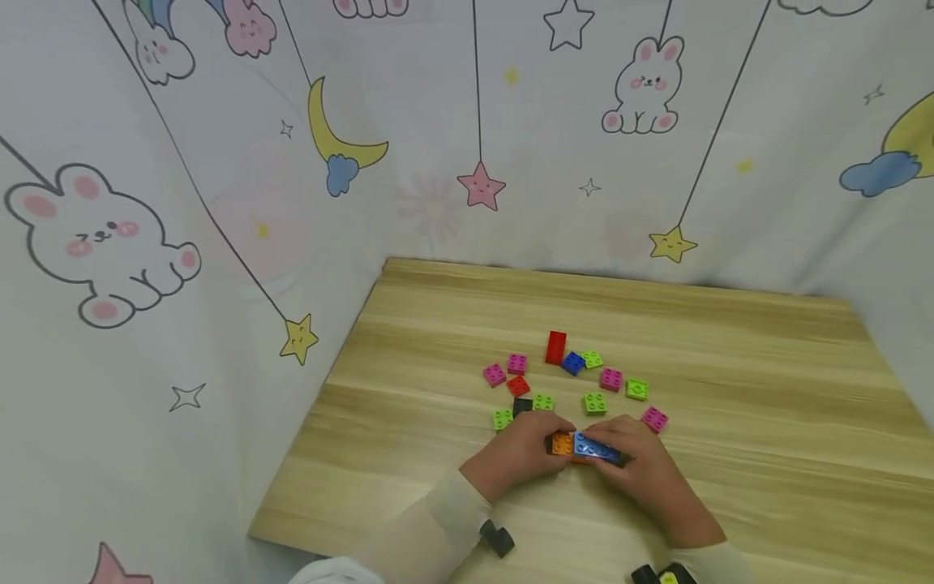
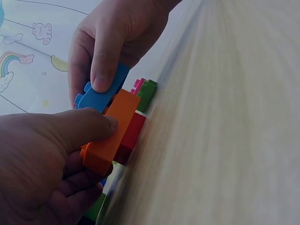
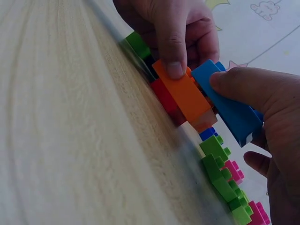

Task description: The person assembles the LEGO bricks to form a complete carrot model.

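Low over the near part of the table, my left hand [image 1: 527,446] pinches a long orange toy brick [image 2: 112,131] by one end, thumb on its side. My right hand [image 1: 645,458] grips a long blue brick [image 3: 229,101] with the thumb along its side. The blue brick sits over the studded face of the orange one, shifted toward the right. In the right wrist view a narrow gap with orange studs shows between the two, and the blue brick looks slightly tilted. Whether they are joined I cannot tell. The fingers behind the bricks are partly hidden.
Loose bricks lie beyond my hands on the wooden table [image 1: 766,389]: a long red brick [image 1: 556,347], a small blue brick [image 1: 573,363], a black brick [image 1: 521,406], a small red brick [image 1: 518,385], several pink and several lime green ones. A patterned curtain [image 1: 554,235] borders the table's back and left.
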`<action>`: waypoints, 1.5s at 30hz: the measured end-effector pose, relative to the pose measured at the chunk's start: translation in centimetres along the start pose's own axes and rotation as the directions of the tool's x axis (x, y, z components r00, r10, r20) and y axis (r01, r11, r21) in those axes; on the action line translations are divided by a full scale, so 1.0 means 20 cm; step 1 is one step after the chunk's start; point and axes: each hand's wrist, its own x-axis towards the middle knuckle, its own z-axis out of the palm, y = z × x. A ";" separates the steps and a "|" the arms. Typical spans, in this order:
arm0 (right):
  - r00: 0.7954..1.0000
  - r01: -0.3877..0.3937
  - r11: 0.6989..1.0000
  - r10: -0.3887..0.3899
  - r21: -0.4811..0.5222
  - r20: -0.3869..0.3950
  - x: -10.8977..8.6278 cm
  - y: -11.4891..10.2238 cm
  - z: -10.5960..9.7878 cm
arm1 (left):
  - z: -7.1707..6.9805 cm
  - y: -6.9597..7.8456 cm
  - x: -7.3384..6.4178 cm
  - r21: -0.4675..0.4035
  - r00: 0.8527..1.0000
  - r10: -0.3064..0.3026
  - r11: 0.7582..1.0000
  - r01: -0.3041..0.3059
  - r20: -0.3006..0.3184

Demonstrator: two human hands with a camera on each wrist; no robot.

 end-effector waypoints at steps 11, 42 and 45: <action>1.000 0.002 1.000 -0.002 0.003 0.000 0.00 -0.01 -0.02 | 0.01 0.01 0.00 0.001 1.000 0.010 1.000 -0.010 -0.018; 0.995 0.050 0.996 -0.056 -0.072 -0.081 -0.03 0.01 0.04 | -0.25 -0.03 0.22 -0.001 0.963 -0.145 0.989 0.148 -0.228; 0.996 0.041 0.997 -0.046 -0.068 -0.077 -0.03 0.00 0.04 | -0.34 -0.10 0.39 0.046 0.936 -0.219 0.970 0.240 -0.276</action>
